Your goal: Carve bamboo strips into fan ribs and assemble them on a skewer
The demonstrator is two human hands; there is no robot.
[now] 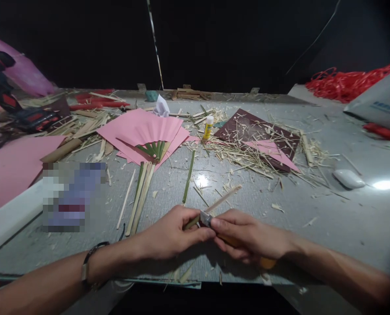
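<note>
My left hand (173,234) pinches a thin bamboo strip (223,199) that runs up and to the right over the grey table (329,218). My right hand (247,238) grips a knife with an orange handle (267,262); its short blade (205,218) rests against the strip between my thumbs. Both hands meet near the table's front edge. A pink paper fan with green bamboo ribs (149,138) lies farther back, with several loose bamboo slats (141,197) below it.
A yellow glue stick (208,127) stands mid-table beside a dark red sheet (257,138) covered in bamboo shavings. Pink paper (11,166) and a drill (21,109) lie at left. A white mouse-like object (348,178) and red cord (349,83) are at right.
</note>
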